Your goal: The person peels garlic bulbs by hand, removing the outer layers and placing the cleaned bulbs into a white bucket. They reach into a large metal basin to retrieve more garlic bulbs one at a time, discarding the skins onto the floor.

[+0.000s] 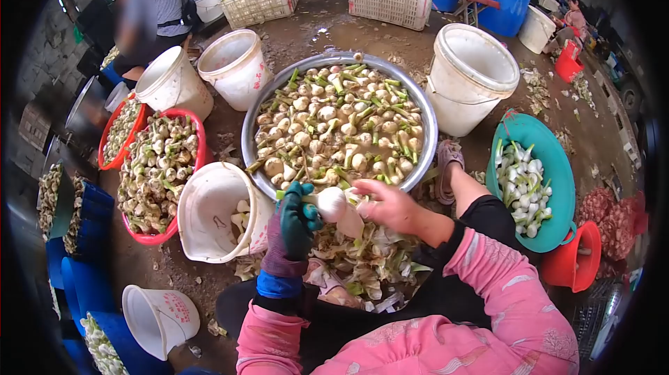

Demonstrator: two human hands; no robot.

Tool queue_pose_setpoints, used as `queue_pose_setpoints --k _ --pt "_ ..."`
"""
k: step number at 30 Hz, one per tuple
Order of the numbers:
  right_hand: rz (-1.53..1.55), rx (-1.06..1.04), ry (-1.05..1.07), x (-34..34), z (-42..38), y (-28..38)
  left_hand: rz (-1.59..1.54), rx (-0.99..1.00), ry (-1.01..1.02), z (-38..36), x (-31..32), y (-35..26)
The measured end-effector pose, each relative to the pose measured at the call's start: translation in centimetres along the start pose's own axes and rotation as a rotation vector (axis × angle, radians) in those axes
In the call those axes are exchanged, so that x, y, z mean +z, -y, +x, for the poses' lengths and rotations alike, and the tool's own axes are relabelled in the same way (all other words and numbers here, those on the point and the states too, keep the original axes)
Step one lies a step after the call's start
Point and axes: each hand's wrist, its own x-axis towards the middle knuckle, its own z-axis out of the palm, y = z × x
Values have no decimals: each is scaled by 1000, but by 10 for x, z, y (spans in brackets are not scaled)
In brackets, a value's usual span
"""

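Observation:
My left hand (pixel 295 220), in a dark green and purple glove, is closed around the green stem of a garlic bulb (pixel 331 204). The bulb is white and smooth, held over the near rim of a wide metal basin (pixel 431 139). Close on its right, my bare right hand (pixel 390 206) has its fingers bent in a pinch at a pale flap of garlic skin (pixel 350 224). In the basin, many unpeeled garlic bulbs (pixel 327 114) with cut green stems lie in murky water. Peeled skins (pixel 366 256) are heaped below my hands.
A white bucket (pixel 224 187) stands left of my hands, beside a red tub (pixel 202 139) of unpeeled garlic. On the right, a teal basin (pixel 568 187) holds clean white garlic. Another white bucket (pixel 453 103) stands behind it. A person (pixel 157 9) bends over at the far left.

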Motion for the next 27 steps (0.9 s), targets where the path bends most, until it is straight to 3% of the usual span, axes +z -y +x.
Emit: queue_pose_setpoints --k 1,2,3,5,8,9,11,13,15,16,17,19,21,23,25,27 --pt "-92 -122 75 3 2 11 -7 -9 9 -1 2 6" --pt "-101 -64 145 12 1 16 43 -18 43 -1 3 11" --pt "-47 -11 145 21 5 4 95 -24 76 -1 3 14" --pt "-183 -41 -55 38 4 -24 181 -3 82 2 0 16" --pt "-475 -116 88 31 1 -15 243 -21 40 6 -13 13" --pt "-473 -110 90 28 0 -19 9 -35 27 7 -11 7" --pt "-853 362 590 18 2 -32 31 35 -38 13 -18 -1" --pt "-928 375 608 18 1 -39 58 56 -48 15 -15 0" --pt "435 448 64 25 4 -36 161 2 49 14 -9 14" --pt "797 571 158 23 7 -15 109 -134 125 10 0 13" --pt "797 569 158 24 14 -26 221 -139 222 12 -2 27" --pt "1211 700 -113 21 29 -50 12 -248 305 12 2 37" --pt "1245 644 -359 -34 54 -40 -28 -259 376 16 -1 36" --pt "1394 242 -535 -116 85 -48 25 -250 204 14 2 30" --pt "1331 109 -1071 -140 107 9 51 -253 168 13 1 34" --pt "862 252 -791 -159 133 -97 -14 -351 254 15 1 41"
